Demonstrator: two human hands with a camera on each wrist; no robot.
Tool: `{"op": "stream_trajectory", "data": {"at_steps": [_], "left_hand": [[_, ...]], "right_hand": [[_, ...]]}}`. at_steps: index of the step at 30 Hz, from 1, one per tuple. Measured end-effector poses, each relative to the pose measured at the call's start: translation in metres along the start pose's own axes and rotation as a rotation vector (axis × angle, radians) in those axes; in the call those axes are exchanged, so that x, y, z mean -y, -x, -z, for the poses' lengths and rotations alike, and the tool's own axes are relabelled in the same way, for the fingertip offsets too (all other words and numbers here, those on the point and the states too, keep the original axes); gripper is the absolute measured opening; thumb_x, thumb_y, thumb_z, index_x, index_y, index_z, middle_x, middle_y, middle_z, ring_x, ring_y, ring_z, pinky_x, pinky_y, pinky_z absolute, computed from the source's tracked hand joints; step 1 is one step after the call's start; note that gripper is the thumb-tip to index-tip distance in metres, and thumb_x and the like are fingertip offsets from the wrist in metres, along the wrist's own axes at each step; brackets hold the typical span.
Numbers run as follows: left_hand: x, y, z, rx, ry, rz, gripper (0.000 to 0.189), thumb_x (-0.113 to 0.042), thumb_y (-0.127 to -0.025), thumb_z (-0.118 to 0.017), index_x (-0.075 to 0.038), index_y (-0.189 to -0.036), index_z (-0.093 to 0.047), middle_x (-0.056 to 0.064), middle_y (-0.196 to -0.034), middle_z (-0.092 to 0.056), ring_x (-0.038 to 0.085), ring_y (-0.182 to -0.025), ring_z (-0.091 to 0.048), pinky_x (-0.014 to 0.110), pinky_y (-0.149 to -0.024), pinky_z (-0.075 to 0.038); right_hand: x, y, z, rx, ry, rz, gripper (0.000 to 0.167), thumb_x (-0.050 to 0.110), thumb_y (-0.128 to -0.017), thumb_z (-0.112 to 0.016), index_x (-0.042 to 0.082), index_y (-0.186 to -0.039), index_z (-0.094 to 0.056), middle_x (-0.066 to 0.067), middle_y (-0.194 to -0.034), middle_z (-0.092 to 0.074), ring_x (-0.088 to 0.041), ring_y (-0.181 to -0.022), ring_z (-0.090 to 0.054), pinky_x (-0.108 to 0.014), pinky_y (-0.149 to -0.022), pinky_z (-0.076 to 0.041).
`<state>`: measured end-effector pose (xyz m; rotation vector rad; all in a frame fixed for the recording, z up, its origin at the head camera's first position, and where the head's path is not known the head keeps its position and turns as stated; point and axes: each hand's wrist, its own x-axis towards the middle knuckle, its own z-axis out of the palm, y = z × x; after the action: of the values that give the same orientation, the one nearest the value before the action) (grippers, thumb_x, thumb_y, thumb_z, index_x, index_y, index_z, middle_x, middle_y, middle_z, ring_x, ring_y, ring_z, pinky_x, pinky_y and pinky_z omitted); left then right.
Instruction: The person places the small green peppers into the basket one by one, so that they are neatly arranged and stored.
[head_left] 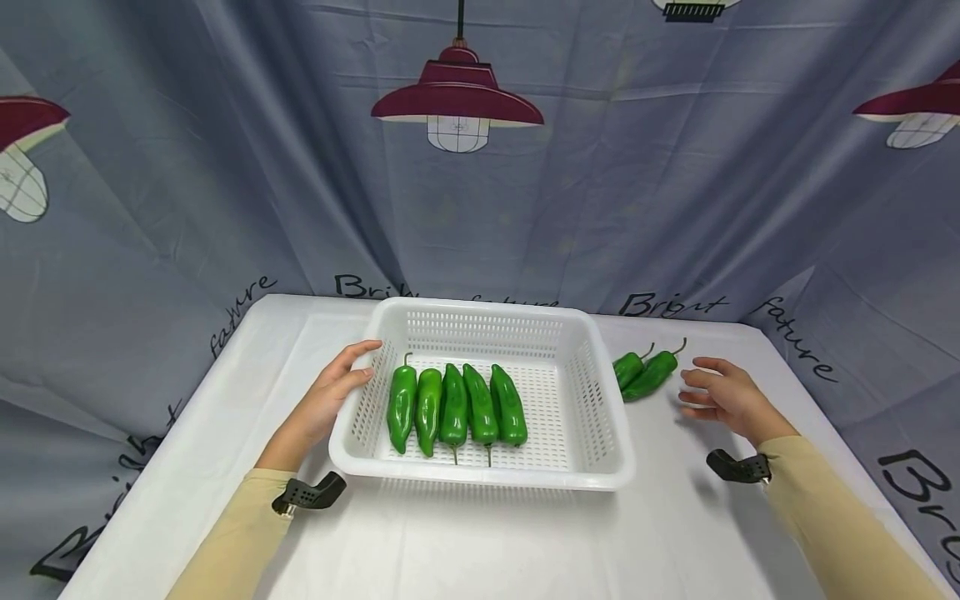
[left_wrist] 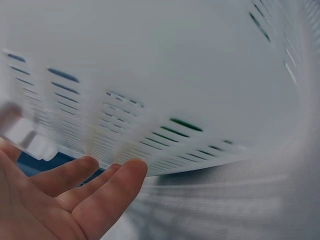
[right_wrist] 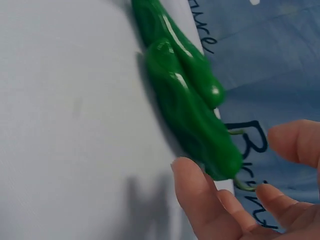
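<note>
A white slotted plastic basket (head_left: pixel 480 477) stands on the table with several green peppers (head_left: pixel 453 406) lying side by side in it. My left hand (head_left: pixel 341 383) is at its left side, fingertips on the rim; in the left wrist view, relaxed fingers (left_wrist: pixel 112 200) lie below the rim by the slotted wall (left_wrist: pixel 165 132). To the right of the basket, two more green peppers (head_left: pixel 651 375) lie close together. Just right of them hovers my right hand (head_left: pixel 723 398), fingers spread and holding nothing. Its fingertips (right_wrist: pixel 187 172) come near the stem end of the closer pepper (right_wrist: pixel 192 112).
A white cloth covers the table (head_left: pixel 480 542). Behind it hangs a grey-blue curtain (head_left: pixel 480 217) printed with lamps and lettering, close to the table's back edge. The basket's right wall (head_left: pixel 600 400) stands beside the two loose peppers.
</note>
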<state>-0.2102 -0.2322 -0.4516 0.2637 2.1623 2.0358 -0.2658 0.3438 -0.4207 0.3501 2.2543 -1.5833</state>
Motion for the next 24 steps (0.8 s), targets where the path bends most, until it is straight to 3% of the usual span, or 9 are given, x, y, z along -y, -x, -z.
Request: {"op": "stream_trajectory", "data": {"at_steps": [7, 14, 19, 24], "left_hand": [[0.001, -0.001, 0.001, 0.003, 0.013, 0.003, 0.050, -0.018, -0.109, -0.039, -0.005, -0.155, -0.025, 0.027, -0.163, -0.022, 0.026, -0.114, -0.062, 0.038, -0.086, -0.061], [0.002, -0.001, 0.001, 0.003, 0.027, 0.005, 0.049, -0.017, -0.109, -0.039, -0.005, -0.154, -0.025, 0.027, -0.162, -0.024, 0.025, -0.112, -0.063, 0.037, -0.085, -0.061], [0.001, 0.000, 0.000, 0.000, 0.016, 0.005, 0.049, -0.017, -0.109, -0.038, -0.005, -0.155, -0.025, 0.026, -0.163, -0.023, 0.028, -0.116, -0.061, 0.037, -0.085, -0.061], [0.002, -0.001, 0.000, -0.001, 0.021, 0.003, 0.049, -0.016, -0.109, -0.038, -0.004, -0.154, -0.026, 0.026, -0.163, -0.024, 0.028, -0.118, -0.060, 0.036, -0.086, -0.061]], "right_hand": [[-0.009, -0.007, -0.013, -0.021, -0.110, 0.014, 0.086, 0.020, -0.103, -0.057, 0.000, -0.162, 0.002, -0.022, -0.145, -0.038, -0.002, -0.087, -0.065, -0.033, -0.082, -0.064], [-0.008, -0.018, -0.029, -0.088, -0.080, 0.007, 0.085, 0.026, -0.104, -0.055, 0.004, -0.163, 0.002, -0.030, -0.159, -0.025, -0.002, -0.088, -0.064, -0.030, -0.082, -0.063], [0.000, -0.026, -0.038, -0.140, -0.026, -0.007, 0.084, 0.027, -0.103, -0.056, 0.006, -0.163, -0.002, -0.029, -0.162, -0.023, -0.015, -0.106, -0.057, -0.031, -0.085, -0.062], [0.003, -0.037, -0.043, -0.176, 0.029, 0.015, 0.078, 0.016, -0.103, -0.055, 0.004, -0.163, -0.007, -0.034, -0.161, -0.022, -0.034, -0.124, -0.052, -0.034, -0.082, -0.063]]}}
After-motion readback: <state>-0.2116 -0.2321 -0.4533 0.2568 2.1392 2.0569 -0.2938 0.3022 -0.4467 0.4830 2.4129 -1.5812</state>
